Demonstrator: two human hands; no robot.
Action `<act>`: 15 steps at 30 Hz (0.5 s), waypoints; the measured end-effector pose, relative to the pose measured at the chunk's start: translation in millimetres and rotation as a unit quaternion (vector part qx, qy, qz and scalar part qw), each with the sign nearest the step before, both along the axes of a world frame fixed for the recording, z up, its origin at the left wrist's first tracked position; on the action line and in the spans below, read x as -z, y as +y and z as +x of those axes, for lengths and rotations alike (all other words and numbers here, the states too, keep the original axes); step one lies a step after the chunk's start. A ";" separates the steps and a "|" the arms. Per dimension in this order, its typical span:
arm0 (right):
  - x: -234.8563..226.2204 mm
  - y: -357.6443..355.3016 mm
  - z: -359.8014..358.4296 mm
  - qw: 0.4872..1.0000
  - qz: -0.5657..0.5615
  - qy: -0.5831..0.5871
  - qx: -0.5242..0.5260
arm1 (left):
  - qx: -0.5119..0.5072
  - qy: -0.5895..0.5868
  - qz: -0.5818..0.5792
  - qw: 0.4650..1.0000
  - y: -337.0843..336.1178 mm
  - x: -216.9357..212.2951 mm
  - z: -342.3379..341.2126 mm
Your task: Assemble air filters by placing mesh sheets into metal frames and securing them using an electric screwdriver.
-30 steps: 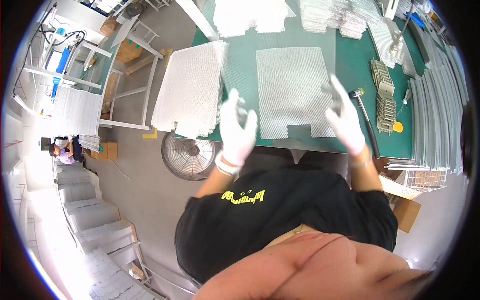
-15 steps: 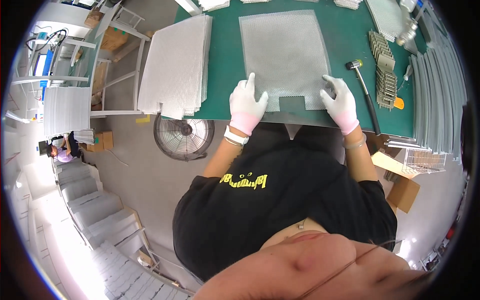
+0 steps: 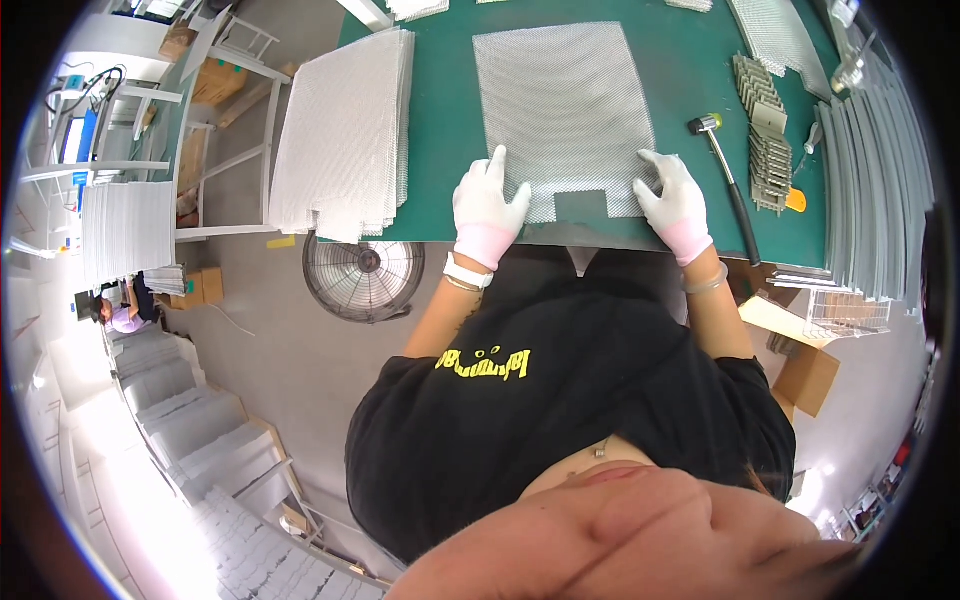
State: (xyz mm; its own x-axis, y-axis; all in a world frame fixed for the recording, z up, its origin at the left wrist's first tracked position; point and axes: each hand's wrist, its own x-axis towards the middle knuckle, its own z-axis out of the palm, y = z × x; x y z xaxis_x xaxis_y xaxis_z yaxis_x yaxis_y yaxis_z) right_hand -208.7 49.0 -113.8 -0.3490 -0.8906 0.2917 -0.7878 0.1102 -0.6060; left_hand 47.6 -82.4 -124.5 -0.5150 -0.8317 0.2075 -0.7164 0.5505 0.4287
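A grey metal mesh sheet [image 3: 565, 110] with a rectangular notch in its near edge lies flat on the green tabletop [image 3: 440, 120]. At its near left corner rests my left hand [image 3: 490, 208], white-gloved, with fingers spread and the fingertips at the sheet's edge. My right hand [image 3: 677, 208], gloved likewise, is at the near right edge, its thumb and forefinger apart. Neither hand is closed around anything. To the right lies a hammer [image 3: 732, 190] with a black grip. Beyond it is a row of metal brackets [image 3: 769, 165].
A stack of mesh sheets [image 3: 345, 130] lies left, slightly overhanging the table's near edge. Long grey panels [image 3: 865, 200] stand in a row at the right. A screwdriver [image 3: 813, 136] and an orange object [image 3: 796, 200] sit near the brackets. A floor fan [image 3: 365, 280] stands below left.
The whole view has shifted slightly, so the table's things appear a little farther left. Both hands keep nearly the same place at the mesh sheet's edges.
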 end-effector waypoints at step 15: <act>-53.2 -27.2 -54.5 0.994 0.023 0.090 -0.066 | 0.034 -0.122 -0.029 0.992 -20.5 -28.4 1.1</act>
State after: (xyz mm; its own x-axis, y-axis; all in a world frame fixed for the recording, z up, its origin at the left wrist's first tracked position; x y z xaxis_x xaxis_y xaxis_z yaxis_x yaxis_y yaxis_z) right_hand -263.2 21.7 -60.6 -0.1754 -0.9388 0.2964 -0.8919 0.0240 -0.4516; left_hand 48.7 -102.9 -96.1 -0.6105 -0.7833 0.1171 -0.7547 0.6202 0.2139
